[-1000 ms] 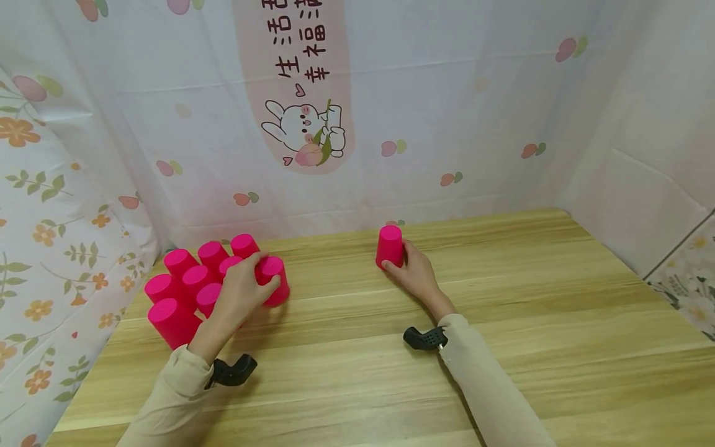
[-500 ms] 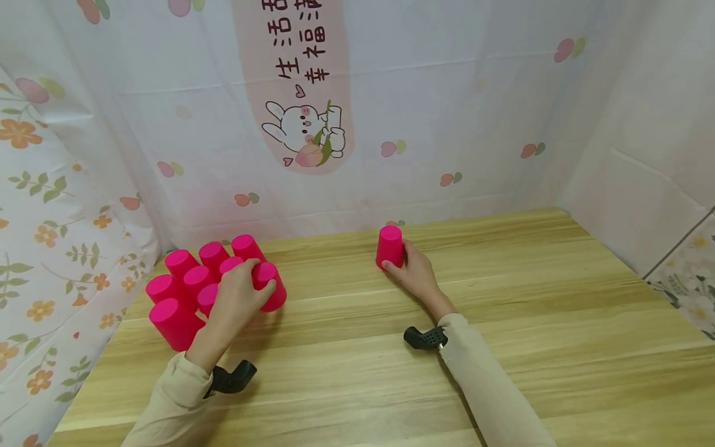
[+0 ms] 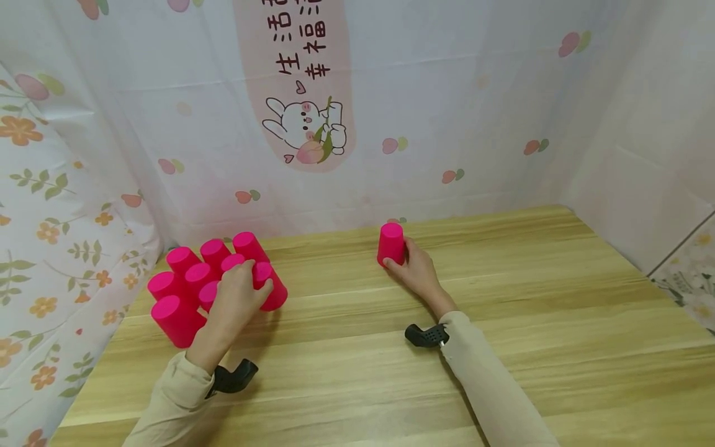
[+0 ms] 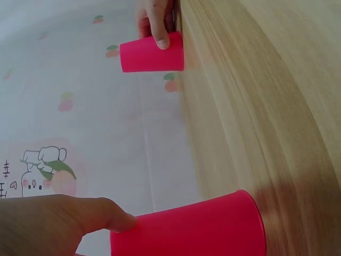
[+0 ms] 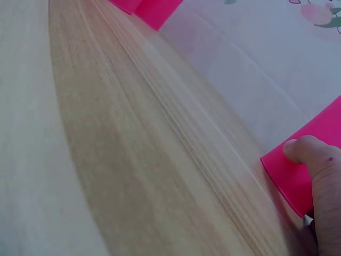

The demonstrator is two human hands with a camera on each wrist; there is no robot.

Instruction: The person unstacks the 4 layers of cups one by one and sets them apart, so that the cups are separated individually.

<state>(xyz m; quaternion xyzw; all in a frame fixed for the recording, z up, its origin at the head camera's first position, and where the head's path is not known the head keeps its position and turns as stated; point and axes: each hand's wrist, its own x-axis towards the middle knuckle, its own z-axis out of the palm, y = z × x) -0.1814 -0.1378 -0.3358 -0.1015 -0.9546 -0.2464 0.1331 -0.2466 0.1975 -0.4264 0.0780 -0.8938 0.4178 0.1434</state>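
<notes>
Several upside-down pink cups (image 3: pixel 195 279) stand in a cluster at the table's left rear. My left hand (image 3: pixel 237 295) grips the rightmost cup (image 3: pixel 270 285) of that cluster; the left wrist view shows the thumb on that cup (image 4: pixel 197 229). A single pink cup (image 3: pixel 390 243) stands upside down near the back wall, and my right hand (image 3: pixel 413 270) holds its right side with thumb and fingers curled round it. The right wrist view shows the thumb pressed on this cup (image 5: pixel 309 170). In the left wrist view the far cup (image 4: pixel 152 52) appears with the other hand's fingers on it.
The wooden table (image 3: pixel 424 372) runs from the curtained back wall to the front. Patterned cloth walls (image 3: pixel 61 205) close in the left, back and right sides. Black wrist mounts (image 3: pixel 231 377) sit on both forearms.
My left hand has drawn the gripped cup slightly back toward the cluster. The right hand and its cup stay in place.
</notes>
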